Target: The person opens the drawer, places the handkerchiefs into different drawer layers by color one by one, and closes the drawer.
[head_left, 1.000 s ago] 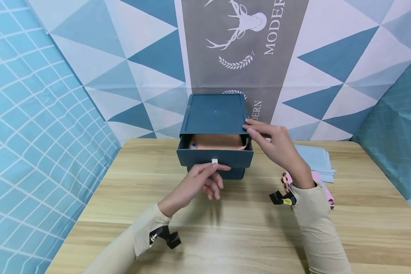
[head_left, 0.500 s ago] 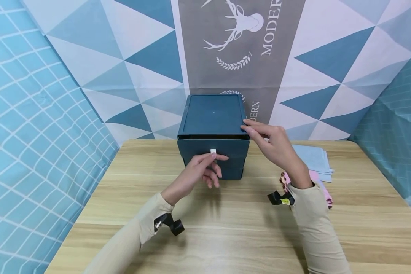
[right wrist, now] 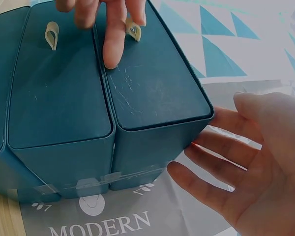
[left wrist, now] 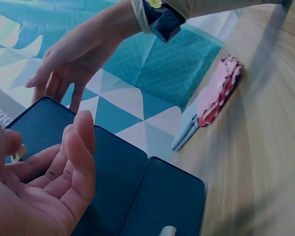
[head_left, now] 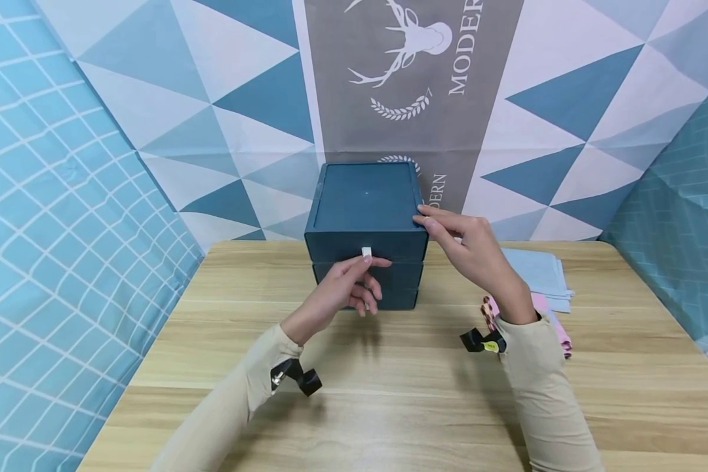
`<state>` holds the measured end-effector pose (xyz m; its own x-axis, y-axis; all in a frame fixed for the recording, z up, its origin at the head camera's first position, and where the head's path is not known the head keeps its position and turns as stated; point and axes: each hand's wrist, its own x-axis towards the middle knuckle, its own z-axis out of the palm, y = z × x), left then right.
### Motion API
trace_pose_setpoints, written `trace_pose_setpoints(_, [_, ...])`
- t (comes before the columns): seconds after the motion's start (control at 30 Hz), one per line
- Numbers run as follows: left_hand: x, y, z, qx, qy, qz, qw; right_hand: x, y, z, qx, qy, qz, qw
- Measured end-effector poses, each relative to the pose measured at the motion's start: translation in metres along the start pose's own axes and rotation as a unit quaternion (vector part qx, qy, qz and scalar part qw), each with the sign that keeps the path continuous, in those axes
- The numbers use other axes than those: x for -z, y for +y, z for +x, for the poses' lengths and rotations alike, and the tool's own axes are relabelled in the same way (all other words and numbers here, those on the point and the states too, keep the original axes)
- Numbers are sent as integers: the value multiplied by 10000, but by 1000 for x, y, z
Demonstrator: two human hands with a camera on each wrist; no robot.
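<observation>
A dark blue drawer unit (head_left: 366,196) stands against the wall, its top drawer (head_left: 330,246) flush with the body. My left hand (head_left: 345,285) is at that drawer's front. Thumb and index finger pinch the small white pull tab (head_left: 366,251), while the other fingers curl loosely below; in the right wrist view the index finger (right wrist: 114,44) lies against the front. My right hand (head_left: 469,242) rests its fingertips on the unit's upper right edge, fingers spread and fairly straight in the right wrist view. The drawer's contents are hidden.
On the wooden table (head_left: 389,406), right of the unit, lie a folded light blue cloth (head_left: 537,272) and a pink cloth (head_left: 557,328) with a patterned edge, partly behind the right forearm. A patterned wall covering (head_left: 259,118) rises behind the unit.
My left hand has pushed the top drawer in, away from me, until flush; the light brown item inside is out of sight. My right hand has stayed on the unit's edge.
</observation>
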<state>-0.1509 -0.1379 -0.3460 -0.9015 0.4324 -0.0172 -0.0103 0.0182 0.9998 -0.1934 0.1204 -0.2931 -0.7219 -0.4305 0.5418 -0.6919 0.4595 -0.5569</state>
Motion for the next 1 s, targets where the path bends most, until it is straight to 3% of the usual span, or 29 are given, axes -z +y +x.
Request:
trace_pose_setpoints(0.17, [-1, -12, -8, 208, -353, 114, 9991, 1, 1, 0, 2, 2, -7, 10000])
trace_pose_setpoints(0.3, [1, -25, -11, 671, -664, 38, 9955, 2, 0, 1, 38, 66, 15, 10000])
trace_pose_setpoints(0.43, [6, -37, -8, 1228, -743, -192, 9895, 1, 0, 1, 29, 83, 85, 9999])
trace_pose_setpoints(0.53, [10, -43, -3, 1445, -692, -439, 9861, 1, 0, 0, -9, 64, 97, 9999])
trace_pose_setpoints(0.77, [15, -50, 5, 1223, -716, -973, 9851, -1, 1, 0, 5, 55, 69, 10000])
trace_pose_setpoints(1.0, [14, -50, 6, 1084, -701, -852, 9880, -1, 0, -1, -49, 50, 55, 10000])
